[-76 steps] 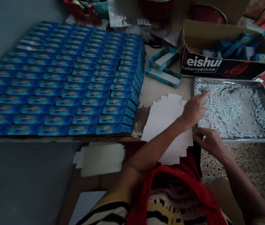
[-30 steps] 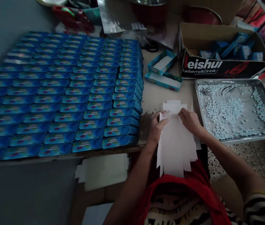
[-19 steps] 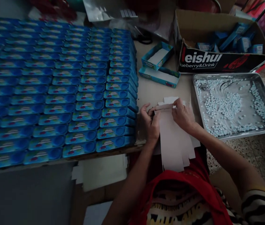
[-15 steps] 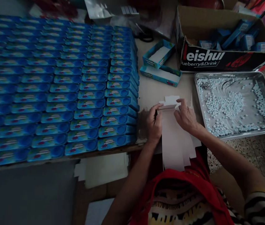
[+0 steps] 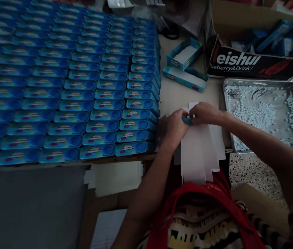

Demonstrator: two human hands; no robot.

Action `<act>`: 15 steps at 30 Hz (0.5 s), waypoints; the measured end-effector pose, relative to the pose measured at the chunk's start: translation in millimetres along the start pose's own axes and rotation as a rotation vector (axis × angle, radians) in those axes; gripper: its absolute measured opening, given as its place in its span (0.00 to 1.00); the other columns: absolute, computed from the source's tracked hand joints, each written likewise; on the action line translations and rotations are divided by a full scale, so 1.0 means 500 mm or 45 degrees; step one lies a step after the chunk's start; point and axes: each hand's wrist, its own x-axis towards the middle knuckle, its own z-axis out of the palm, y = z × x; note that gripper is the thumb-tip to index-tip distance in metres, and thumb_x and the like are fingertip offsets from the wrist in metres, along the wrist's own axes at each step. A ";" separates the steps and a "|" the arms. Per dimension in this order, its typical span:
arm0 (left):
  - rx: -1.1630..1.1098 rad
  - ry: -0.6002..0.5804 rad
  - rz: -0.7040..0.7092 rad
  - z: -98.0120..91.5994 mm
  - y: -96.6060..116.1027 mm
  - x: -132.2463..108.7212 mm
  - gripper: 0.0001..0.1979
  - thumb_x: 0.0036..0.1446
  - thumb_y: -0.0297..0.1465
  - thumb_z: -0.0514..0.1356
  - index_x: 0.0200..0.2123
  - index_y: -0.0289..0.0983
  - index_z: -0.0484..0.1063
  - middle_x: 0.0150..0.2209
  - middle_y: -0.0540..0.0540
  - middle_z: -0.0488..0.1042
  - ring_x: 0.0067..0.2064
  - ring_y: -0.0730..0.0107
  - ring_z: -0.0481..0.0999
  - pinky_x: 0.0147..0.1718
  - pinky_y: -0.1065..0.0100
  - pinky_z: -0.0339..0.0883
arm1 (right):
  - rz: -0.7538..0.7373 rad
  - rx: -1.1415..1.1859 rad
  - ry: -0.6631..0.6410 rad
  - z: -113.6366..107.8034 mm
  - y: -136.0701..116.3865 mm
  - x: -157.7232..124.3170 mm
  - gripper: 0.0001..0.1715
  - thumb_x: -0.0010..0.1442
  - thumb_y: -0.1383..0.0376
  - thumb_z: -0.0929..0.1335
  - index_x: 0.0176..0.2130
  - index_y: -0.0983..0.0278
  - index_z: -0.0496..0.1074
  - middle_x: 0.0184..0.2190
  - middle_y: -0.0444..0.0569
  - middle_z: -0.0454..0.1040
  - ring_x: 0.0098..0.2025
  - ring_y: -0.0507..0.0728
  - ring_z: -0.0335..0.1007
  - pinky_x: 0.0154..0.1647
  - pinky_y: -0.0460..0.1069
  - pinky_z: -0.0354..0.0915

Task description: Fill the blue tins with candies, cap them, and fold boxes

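Observation:
My left hand (image 5: 176,127) and my right hand (image 5: 204,113) meet over a pile of white card sheets (image 5: 195,154) at the table's front edge. Between the fingers a narrow blue strip (image 5: 187,121) shows, part of a small carton whose rest is mostly hidden by the hands. Both hands are closed on it, the left from its left end and the right from above. More white card sticks out beyond the fingers. The pile overhangs the edge toward my lap.
Rows of filled-looking blue boxes (image 5: 104,93) cover the table's left. Two open blue trays (image 5: 185,77) lie behind my hands, near black scissors (image 5: 171,33). A cardboard box (image 5: 255,65) holds blue cartons. A metal tray (image 5: 239,151) carries small pale-blue pellets.
My right hand has come in closer to the left, and its fingers have closed. The blue strip now shows between them; before, white card lay there. The whole view has shifted slightly.

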 end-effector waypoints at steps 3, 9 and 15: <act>-0.035 0.094 -0.016 0.010 0.003 -0.001 0.23 0.48 0.14 0.63 0.45 0.42 0.77 0.41 0.43 0.84 0.48 0.51 0.83 0.50 0.56 0.73 | -0.131 -0.235 -0.023 -0.006 -0.022 0.019 0.17 0.64 0.58 0.71 0.48 0.64 0.84 0.39 0.57 0.83 0.42 0.62 0.76 0.41 0.52 0.62; -0.555 0.195 -0.092 0.023 -0.058 -0.058 0.19 0.61 0.27 0.64 0.55 0.39 0.70 0.53 0.40 0.81 0.54 0.55 0.82 0.57 0.55 0.75 | -0.246 -0.349 -0.050 0.035 -0.055 0.050 0.15 0.64 0.63 0.70 0.48 0.64 0.82 0.39 0.58 0.83 0.43 0.64 0.77 0.43 0.54 0.65; -0.557 0.061 -0.062 -0.054 -0.062 -0.219 0.24 0.67 0.41 0.65 0.62 0.42 0.69 0.62 0.38 0.76 0.63 0.50 0.77 0.63 0.48 0.72 | 0.088 0.006 0.171 0.029 -0.026 0.046 0.06 0.55 0.67 0.75 0.36 0.63 0.83 0.34 0.57 0.81 0.44 0.67 0.79 0.47 0.57 0.70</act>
